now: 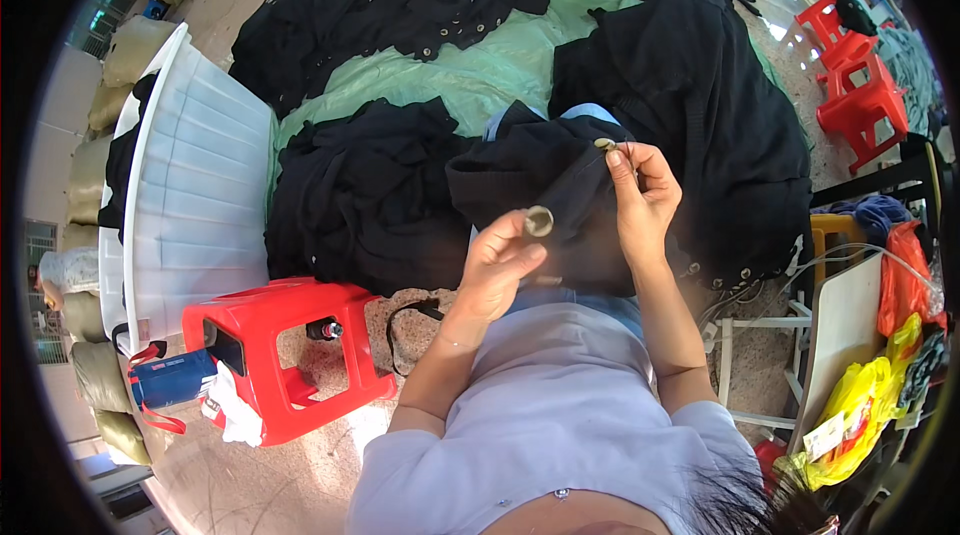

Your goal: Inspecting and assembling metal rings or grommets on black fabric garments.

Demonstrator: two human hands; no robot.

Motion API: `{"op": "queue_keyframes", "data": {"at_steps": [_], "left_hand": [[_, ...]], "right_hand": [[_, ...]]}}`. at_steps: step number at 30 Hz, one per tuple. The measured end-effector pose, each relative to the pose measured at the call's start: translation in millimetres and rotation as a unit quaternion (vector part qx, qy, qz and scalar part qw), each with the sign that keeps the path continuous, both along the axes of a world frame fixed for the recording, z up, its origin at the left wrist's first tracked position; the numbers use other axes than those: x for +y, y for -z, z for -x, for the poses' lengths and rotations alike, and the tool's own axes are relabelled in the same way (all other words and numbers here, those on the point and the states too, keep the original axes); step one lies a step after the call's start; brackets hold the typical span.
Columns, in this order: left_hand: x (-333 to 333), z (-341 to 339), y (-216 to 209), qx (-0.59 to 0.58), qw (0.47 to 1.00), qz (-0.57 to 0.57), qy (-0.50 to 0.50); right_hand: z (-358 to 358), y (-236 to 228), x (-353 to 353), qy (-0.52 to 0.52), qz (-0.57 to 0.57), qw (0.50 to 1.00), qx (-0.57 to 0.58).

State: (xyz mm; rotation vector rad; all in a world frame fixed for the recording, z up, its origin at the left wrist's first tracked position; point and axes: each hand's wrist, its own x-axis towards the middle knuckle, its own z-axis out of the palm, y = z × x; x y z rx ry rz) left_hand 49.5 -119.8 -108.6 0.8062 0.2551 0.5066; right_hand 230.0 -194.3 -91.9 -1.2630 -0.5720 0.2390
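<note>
My left hand [500,265] is raised over my lap with thumb and index finger apart. A round olive cap [539,222], like a finger cot, sits at its index fingertip. A little higher and to the right, my right hand [645,193] pinches thumb and fingers together. Another small olive-yellow piece [605,145] shows at those fingertips, along with a thin dark line like thread; exactly what is pinched I cannot make out. Beneath both hands a black knitted garment [520,170] with a ribbed edge lies across my lap.
Black garments with round buttons [390,5] heap on a green sheet [420,75] ahead. To the left stand a white plastic tub [205,185] and a red stool [290,310] beside a blue box [172,380]. Red stools [868,105] and a yellow bag [855,415] are at right.
</note>
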Motion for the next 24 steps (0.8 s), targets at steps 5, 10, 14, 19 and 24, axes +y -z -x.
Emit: {"op": "queue_keyframes", "data": {"at_steps": [5, 10, 14, 19, 24], "left_hand": [[6.0, -4.7, -29.4, 0.041, 0.996, -0.076, -0.013], [-1.4, -7.6, -18.6, 0.104, 0.986, -0.123, -0.053], [-3.7, -9.8, -15.9, 0.106, 0.988, -0.098, -0.050], [-2.5, -10.7, -18.3, 0.125, 0.973, -0.188, -0.045], [-9.2, -15.3, -8.5, 0.122, 0.957, -0.241, -0.101]], "right_hand": [[-1.8, 3.3, -2.4, -0.023, 0.094, 0.995, -0.030], [12.3, 13.4, -23.3, -0.040, 0.065, 0.987, -0.139], [16.6, -13.3, -37.0, -0.124, 0.038, 0.931, -0.340], [17.3, -11.4, -30.3, -0.112, 0.077, 0.905, -0.403], [25.2, 1.7, -28.4, -0.116, 0.064, 0.947, -0.293]]}}
